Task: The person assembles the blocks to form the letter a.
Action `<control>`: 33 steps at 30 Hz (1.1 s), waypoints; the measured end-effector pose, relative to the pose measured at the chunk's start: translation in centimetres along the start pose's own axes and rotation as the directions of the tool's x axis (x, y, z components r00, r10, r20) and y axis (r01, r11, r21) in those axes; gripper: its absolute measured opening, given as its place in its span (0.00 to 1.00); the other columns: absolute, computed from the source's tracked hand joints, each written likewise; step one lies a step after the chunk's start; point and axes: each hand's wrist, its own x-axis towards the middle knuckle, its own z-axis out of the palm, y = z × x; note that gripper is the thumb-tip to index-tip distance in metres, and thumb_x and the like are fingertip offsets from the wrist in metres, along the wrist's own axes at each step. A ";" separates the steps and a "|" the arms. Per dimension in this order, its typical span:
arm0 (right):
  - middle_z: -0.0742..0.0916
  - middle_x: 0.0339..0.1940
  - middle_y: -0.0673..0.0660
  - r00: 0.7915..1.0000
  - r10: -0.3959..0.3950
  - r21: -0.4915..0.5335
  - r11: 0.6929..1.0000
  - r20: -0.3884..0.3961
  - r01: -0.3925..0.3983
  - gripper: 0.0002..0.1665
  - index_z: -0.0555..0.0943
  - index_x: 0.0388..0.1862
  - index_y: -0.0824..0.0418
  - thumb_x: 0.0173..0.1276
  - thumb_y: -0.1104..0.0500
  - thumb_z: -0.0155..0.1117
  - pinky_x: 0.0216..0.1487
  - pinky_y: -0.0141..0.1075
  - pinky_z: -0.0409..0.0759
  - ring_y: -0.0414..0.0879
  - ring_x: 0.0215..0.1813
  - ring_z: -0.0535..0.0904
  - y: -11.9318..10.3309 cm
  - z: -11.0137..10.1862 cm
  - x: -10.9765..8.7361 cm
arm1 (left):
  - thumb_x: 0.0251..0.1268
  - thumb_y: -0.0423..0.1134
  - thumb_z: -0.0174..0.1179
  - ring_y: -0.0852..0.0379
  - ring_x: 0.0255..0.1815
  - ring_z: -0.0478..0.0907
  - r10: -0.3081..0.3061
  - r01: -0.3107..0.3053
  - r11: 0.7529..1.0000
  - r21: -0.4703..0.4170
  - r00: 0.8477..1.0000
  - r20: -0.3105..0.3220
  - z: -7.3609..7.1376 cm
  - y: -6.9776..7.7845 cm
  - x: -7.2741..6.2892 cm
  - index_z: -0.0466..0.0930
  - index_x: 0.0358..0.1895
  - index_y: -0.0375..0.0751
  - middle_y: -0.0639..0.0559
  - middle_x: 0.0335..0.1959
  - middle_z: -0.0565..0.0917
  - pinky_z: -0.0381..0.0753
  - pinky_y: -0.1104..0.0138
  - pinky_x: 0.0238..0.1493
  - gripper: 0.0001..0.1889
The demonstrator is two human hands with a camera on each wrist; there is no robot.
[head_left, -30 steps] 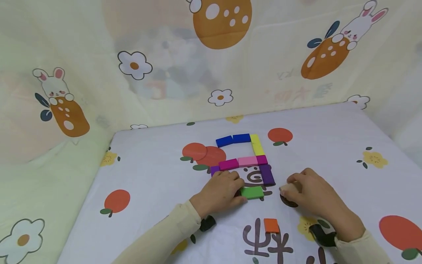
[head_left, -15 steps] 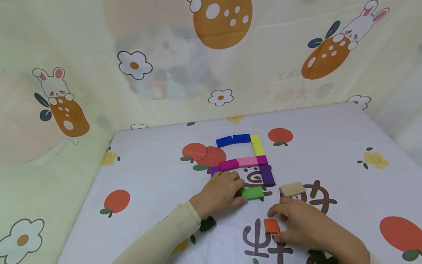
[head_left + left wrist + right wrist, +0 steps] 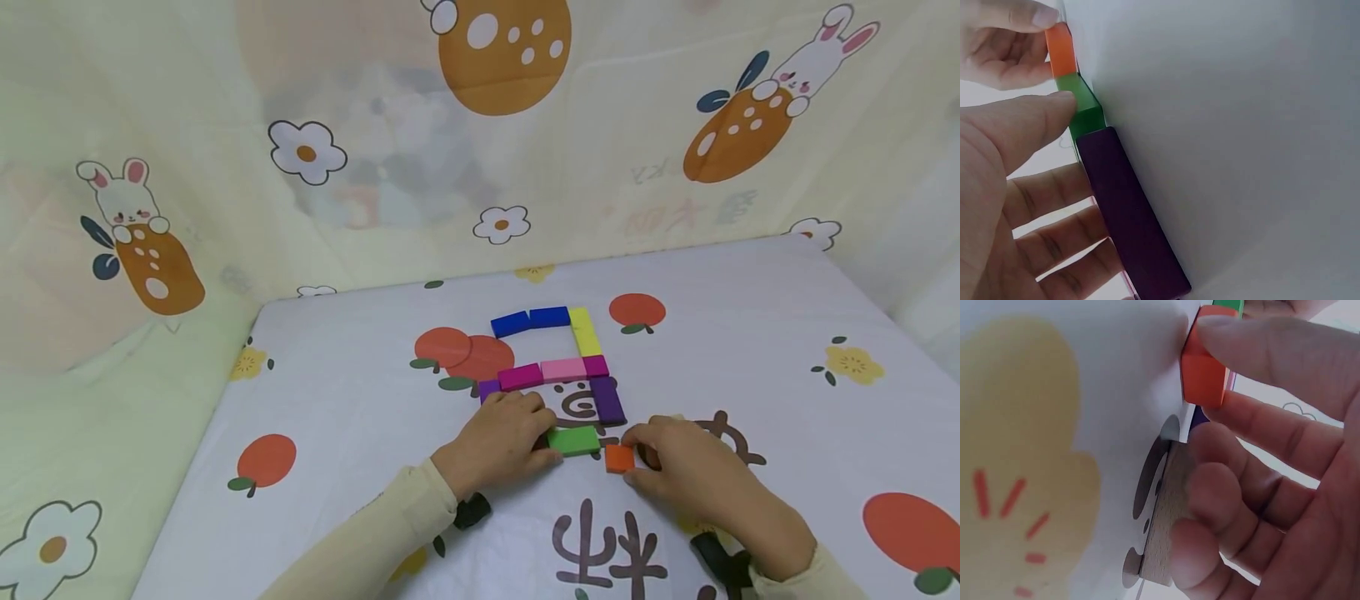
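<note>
My right hand (image 3: 693, 471) pinches a small orange block (image 3: 619, 458) between thumb and index finger, close to the right end of a green block (image 3: 573, 440). In the left wrist view the orange block (image 3: 1061, 50) adjoins the green one (image 3: 1079, 94); whether they touch is unclear. My left hand (image 3: 502, 437) rests over the left end of the row. Its thumb touches the green block and its fairly straight fingers lie along a dark purple block (image 3: 1125, 212), mostly covered in the head view. Under my right fingers lies a plain wooden block (image 3: 1166, 519).
Beyond the hands, two blue blocks (image 3: 550, 317), a yellow (image 3: 585, 332), magenta (image 3: 520, 377), pink (image 3: 563, 369) and dark purple block (image 3: 607, 400) form an angular outline. All lie on the printed white cloth (image 3: 337, 500). A patterned curtain (image 3: 375, 208) hangs behind.
My right hand let go of the wooden block, reached nearer for the orange block, and moved it away from me to the green block's right end. The left hand stays put.
</note>
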 end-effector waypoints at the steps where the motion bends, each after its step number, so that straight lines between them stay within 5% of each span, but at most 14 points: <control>1: 0.75 0.25 0.46 1.000 0.003 0.005 1.000 -0.005 -0.003 0.19 0.89 0.47 0.59 0.58 0.55 0.81 0.30 0.35 0.66 0.42 0.30 0.69 0.1 0.0 0.1 | 0.71 0.59 0.65 0.57 0.48 0.76 0.000 0.000 1.000 0.001 1.000 -0.001 0.1 0.0 0.0 0.85 0.56 0.50 0.56 0.46 0.82 0.76 0.59 0.61 0.20; 33: 0.74 0.21 0.48 0.997 0.072 0.074 0.995 -0.032 -0.069 0.18 0.88 0.50 0.61 0.60 0.59 0.79 0.26 0.34 0.62 0.43 0.26 0.68 0.3 -0.4 1.4 | 0.71 0.58 0.65 0.57 0.48 0.76 0.015 -0.015 1.000 0.009 1.000 -0.010 0.1 0.0 0.0 0.85 0.56 0.51 0.56 0.45 0.81 0.76 0.59 0.60 0.20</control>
